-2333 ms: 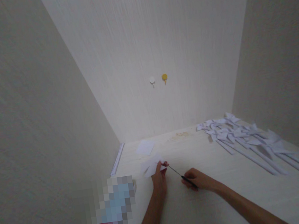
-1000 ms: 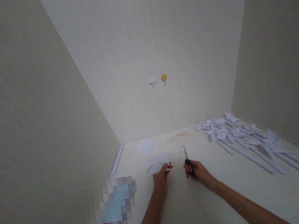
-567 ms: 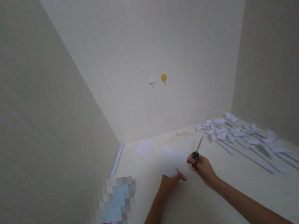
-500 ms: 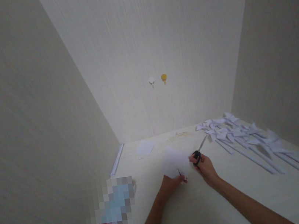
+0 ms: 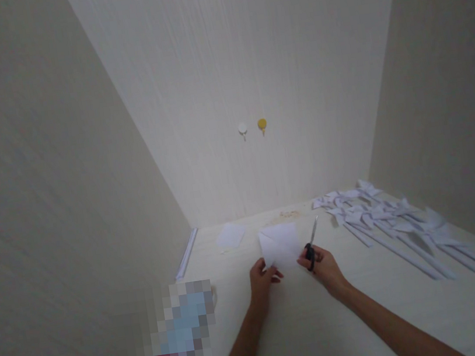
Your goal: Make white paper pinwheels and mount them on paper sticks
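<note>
A white sheet of paper [image 5: 279, 243] with diagonal crease lines lies between my hands on the pale surface. My left hand [image 5: 263, 283] pinches its lower left corner between thumb and fingers. In my right hand [image 5: 326, 268] is a pair of scissors [image 5: 310, 255] with black handles, its metal blades together and pointing away from me. The fingertips of that hand also reach the paper's lower right edge; whether they grip it I cannot tell.
Another white paper square [image 5: 231, 235] lies at the back left. White paper flowers with rolled stems [image 5: 403, 225] spread along the right. Rolled paper tubes [image 5: 186, 254] lie by the left wall. A white hook [image 5: 242, 128] and a yellow hook [image 5: 262, 123] are on the back wall. A blurred patch covers the lower left.
My left hand has shifted left and turned upward at the paper's corner. The paper has turned to sit squarer, showing its creases. The scissors have swung to point more directly away.
</note>
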`<state>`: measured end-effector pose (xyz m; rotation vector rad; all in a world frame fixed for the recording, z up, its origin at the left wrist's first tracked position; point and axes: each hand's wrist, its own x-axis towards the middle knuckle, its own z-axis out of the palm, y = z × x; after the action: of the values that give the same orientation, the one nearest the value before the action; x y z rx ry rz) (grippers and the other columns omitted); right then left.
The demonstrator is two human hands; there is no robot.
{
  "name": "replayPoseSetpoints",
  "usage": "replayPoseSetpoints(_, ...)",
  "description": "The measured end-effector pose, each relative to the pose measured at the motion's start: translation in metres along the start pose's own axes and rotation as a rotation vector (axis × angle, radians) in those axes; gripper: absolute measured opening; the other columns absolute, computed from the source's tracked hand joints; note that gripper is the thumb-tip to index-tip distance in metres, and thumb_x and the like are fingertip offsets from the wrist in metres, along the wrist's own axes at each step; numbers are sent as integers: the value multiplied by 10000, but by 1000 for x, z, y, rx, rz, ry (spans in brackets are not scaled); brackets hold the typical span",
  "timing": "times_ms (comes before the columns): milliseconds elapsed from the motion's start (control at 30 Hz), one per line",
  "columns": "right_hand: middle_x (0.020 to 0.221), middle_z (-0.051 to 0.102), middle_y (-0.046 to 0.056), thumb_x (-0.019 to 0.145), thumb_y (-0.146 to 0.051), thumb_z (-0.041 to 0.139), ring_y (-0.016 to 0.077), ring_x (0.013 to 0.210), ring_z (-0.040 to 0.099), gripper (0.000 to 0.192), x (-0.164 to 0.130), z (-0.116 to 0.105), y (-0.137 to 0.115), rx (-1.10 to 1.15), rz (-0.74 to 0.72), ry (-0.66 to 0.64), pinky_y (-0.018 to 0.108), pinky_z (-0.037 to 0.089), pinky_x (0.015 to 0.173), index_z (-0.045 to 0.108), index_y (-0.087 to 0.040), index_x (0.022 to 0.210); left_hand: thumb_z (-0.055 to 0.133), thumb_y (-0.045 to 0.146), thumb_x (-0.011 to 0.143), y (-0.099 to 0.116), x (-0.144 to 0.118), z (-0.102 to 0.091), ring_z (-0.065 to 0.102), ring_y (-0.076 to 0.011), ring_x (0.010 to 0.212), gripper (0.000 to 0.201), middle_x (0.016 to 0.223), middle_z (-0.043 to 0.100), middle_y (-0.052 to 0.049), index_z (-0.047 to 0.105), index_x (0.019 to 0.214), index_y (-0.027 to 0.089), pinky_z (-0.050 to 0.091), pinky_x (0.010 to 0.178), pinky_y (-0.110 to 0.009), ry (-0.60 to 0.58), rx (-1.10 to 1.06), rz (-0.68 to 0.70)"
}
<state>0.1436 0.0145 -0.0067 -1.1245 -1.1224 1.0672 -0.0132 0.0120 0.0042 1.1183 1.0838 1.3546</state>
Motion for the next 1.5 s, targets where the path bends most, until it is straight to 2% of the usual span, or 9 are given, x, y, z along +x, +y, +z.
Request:
replayPoseSetpoints(167,508,472,-49,514,-221,639,77,472,418,196,-2,6,2,-25,-29,-42,192,321,443,467,-158,583,615,232,551,-3,3,-5,509,-76,467,157,553,520,25,531,633,128,379,403,-158,64,-120,-7)
replayPoseSetpoints(300,514,480,-43,518,-233,641,87,483,439,205,-4,10,3,-30,-44,-63,198,347,451,459,-164,582,648,265,529,-4,1,-1,526,-101,472,215,567,567,-9,563,650,109,400,411,-184,58,-69,-25)
replayPoseSetpoints(467,520,483,-40,513,-255,657,94,489,453,229,-10,15,4,-10,-45,-133,203,366,456,460,-167,589,675,292,504,-3,-6,6,550,-139,477,241,542,597,-35,598,601,85,446,466,-232,106,58,-45)
replayPoseSetpoints(633,523,496,-34,491,-270,671,101,494,460,248,-12,17,6,0,-41,-174,206,369,449,466,-168,586,694,297,482,-5,-8,8,562,-133,482,312,623,625,-41,606,697,89,472,473,-243,134,7,-101)
replayPoseSetpoints(867,511,477,-42,496,-279,668,91,484,442,246,-11,15,6,0,-34,-155,204,358,451,466,-164,575,669,318,518,-8,-7,7,596,-177,614,317,703,641,-67,618,731,88,498,512,-268,69,-168,-113)
replayPoseSetpoints(1033,510,467,-47,494,-276,667,86,481,436,249,-13,17,1,14,-28,-170,199,351,447,458,-168,574,657,284,537,-4,-12,10,589,-177,636,305,776,647,-73,628,781,104,494,503,-260,-30,-78,-83)
replayPoseSetpoints(1233,507,479,-42,500,-301,661,88,476,442,254,-15,19,-2,0,-41,-239,202,352,445,457,-170,575,649,274,532,-5,-13,12,589,-183,604,264,735,649,-86,639,733,103,482,491,-258,59,79,-90)
replayPoseSetpoints(1367,520,489,-36,520,-313,657,93,487,451,252,-14,18,1,-9,-53,-240,205,356,453,460,-168,580,644,326,535,1,-15,12,600,-202,612,270,751,652,-94,625,695,108,480,514,-282,109,95,-90)
replayPoseSetpoints(1500,514,488,-36,532,-320,655,98,492,458,255,-12,17,3,-1,-55,-225,209,364,458,457,-166,582,653,342,529,10,-18,11,600,-184,552,292,750,658,-86,624,708,114,474,559,-286,191,116,-139)
